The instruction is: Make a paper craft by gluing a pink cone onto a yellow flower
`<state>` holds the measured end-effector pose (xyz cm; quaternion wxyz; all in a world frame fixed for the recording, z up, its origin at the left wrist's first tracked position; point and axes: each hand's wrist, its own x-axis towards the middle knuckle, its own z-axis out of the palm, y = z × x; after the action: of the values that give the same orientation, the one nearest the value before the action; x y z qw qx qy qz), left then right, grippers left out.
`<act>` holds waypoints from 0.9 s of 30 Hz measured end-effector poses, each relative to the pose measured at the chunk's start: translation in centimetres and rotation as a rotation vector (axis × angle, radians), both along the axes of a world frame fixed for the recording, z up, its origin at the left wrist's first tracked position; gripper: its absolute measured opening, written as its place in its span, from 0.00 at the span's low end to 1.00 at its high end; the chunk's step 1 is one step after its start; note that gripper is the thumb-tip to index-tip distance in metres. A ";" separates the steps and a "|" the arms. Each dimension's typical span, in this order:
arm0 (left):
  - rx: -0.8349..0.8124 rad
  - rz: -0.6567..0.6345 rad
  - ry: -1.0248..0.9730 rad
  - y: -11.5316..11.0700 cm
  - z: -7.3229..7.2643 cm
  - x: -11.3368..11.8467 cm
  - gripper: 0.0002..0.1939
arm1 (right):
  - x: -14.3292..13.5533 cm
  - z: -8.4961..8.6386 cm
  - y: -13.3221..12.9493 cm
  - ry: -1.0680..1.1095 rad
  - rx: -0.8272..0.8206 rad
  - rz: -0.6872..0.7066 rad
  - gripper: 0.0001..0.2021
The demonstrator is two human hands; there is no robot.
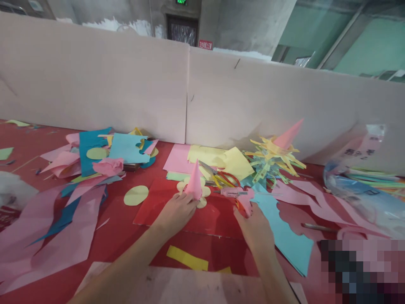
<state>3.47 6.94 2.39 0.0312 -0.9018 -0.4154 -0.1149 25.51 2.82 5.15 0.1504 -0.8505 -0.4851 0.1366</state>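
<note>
A pink paper cone [194, 182] stands upright on a pale yellow flower-shaped paper [206, 192], over a red board [152, 207]. My left hand [180, 207] pinches the cone's lower edge. In my right hand [255, 221] is a pink glue gun [238, 193], its nozzle pointing left toward the flower shape. Scissors with red and yellow handles [226, 178] lie just behind the glue gun. A pale yellow oval [136, 195] rests left of the red board.
Paper scraps [85, 158] are heaped at the left. Behind on the right sits a fringed paper piece [274, 158] with a pink cone. Blue paper [291, 236] and a clear plastic bag [363, 185] lie right. A pale partition [126, 84] borders the table.
</note>
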 end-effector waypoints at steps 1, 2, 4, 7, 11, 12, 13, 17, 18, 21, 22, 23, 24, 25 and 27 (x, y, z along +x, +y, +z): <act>0.007 0.003 0.008 0.0 0.0 0.1 0.14 | 0.0 0.0 0.0 0.007 0.005 0.000 0.24; 0.017 0.009 0.015 -0.1 0.0 0.2 0.14 | 0.1 -0.1 0.1 0.013 0.012 0.000 0.23; 0.046 0.027 0.022 -0.1 0.0 0.4 0.15 | 0.2 -0.2 0.1 0.018 0.027 -0.002 0.22; 0.104 0.057 0.002 -0.4 0.1 0.8 0.17 | 0.4 -0.4 0.1 0.025 0.045 0.000 0.22; 0.209 0.177 -0.120 -1.5 0.8 1.5 0.18 | 0.6 -0.6 0.1 0.043 0.058 -0.005 0.22; 0.236 0.232 -0.174 -1.9 0.9 1.7 0.17 | 0.7 -0.6 0.1 0.045 0.064 -0.009 0.23; 0.252 0.288 -0.224 -2.2 0.9 2.0 0.17 | 0.7 -0.6 0.1 0.046 0.069 -0.014 0.23; 0.177 0.426 -0.297 -3.1 0.1 3.1 0.21 | 0.7 -0.2 0.0 0.060 0.110 -0.020 0.23; 0.140 0.426 -0.288 -3.0 -0.2 3.3 0.22 | 0.7 -0.2 0.0 0.065 0.119 -0.019 0.23; 0.049 0.417 -0.273 -2.7 -1.2 3.4 0.23 | 0.7 -0.1 0.0 0.079 0.136 -0.013 0.24; 0.025 0.416 -0.275 -2.5 -1.4 3.4 0.22 | 0.7 -0.1 -0.1 0.082 0.137 -0.011 0.24; 0.006 0.413 -0.280 -2.4 -1.5 3.4 0.22 | 0.7 -0.1 -0.1 0.086 0.135 -0.008 0.24; -0.011 0.410 -0.283 -2.3 -1.5 3.4 0.21 | 0.7 -0.1 -0.1 0.089 0.132 -0.008 0.24; -0.022 0.407 -0.286 -2.3 -1.5 3.3 0.21 | 0.7 -0.2 -0.1 0.091 0.126 -0.007 0.25; -0.031 0.402 -0.286 -2.3 -1.4 3.4 0.21 | 0.6 -0.2 -0.1 0.091 0.116 -0.003 0.24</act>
<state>6.82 4.67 0.99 -0.0196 -0.7758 -0.5886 -0.2265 26.13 2.76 4.98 0.2214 -0.8341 -0.4835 0.1465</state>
